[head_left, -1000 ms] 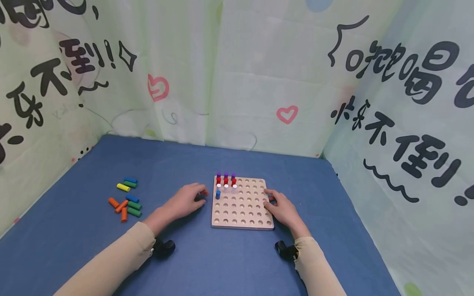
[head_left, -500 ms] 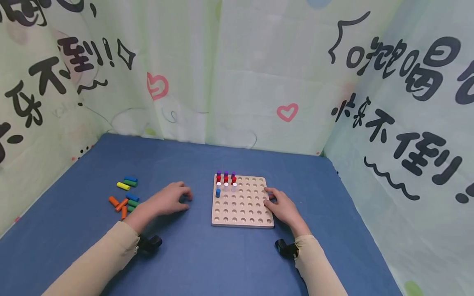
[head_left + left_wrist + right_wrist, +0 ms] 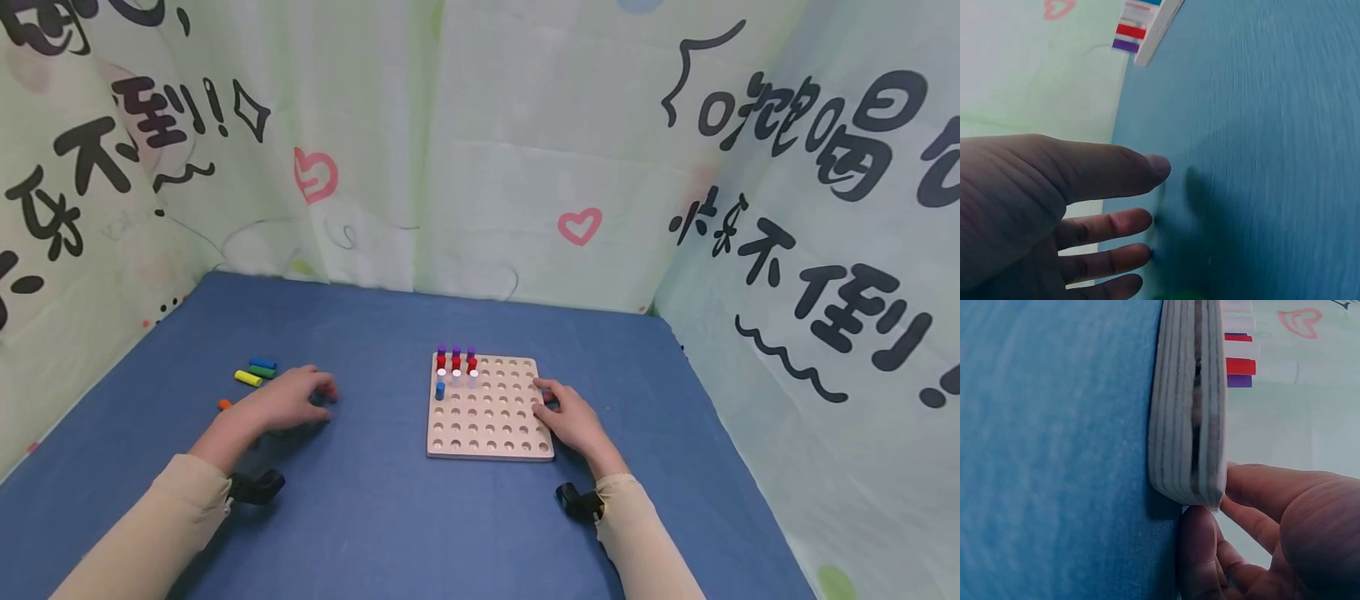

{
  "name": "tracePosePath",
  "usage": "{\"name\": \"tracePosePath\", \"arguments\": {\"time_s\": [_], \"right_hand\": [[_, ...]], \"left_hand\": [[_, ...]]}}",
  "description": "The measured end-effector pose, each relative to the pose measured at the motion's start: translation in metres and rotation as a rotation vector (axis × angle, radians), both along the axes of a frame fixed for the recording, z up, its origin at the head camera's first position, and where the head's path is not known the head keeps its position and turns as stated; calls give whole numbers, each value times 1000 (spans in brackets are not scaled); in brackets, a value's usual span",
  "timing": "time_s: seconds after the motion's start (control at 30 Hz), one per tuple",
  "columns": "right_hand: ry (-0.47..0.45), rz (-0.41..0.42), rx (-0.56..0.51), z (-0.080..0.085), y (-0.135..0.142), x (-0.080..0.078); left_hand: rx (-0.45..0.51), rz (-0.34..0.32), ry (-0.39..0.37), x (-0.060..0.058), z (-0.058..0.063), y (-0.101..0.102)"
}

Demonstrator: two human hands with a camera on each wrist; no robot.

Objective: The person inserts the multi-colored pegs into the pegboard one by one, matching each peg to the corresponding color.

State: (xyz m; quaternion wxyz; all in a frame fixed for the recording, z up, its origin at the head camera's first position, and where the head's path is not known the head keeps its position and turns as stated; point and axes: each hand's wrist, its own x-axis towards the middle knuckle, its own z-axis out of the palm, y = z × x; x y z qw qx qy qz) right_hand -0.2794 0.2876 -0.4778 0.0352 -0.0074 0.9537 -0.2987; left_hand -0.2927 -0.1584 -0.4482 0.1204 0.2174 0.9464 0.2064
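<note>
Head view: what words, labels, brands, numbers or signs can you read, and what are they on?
"不": on the left cloth.
"到!", perhaps "倒!": also on the left cloth.
"不倒": on the right cloth.
The other characters are too stylised, folded or cut off for me to read surely.
No writing shows on the pegboard or upright pegs.

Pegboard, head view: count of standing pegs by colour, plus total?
Purple pegs: 3
Red pegs: 3
White pegs: 3
Blue peg: 1
Total standing in the pegboard: 10
</note>
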Motion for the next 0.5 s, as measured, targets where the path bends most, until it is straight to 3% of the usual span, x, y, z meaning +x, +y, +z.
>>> {"name": "tracePosePath", "arguments": {"time_s": [0.27, 0.5], "right_hand": [[-12, -3, -3, 1, -1, 0], [9, -13, 7, -1, -1, -1]], "left_hand": [[-2, 26, 75, 3, -2, -24], [-25, 58, 84, 2, -4, -38]]}}
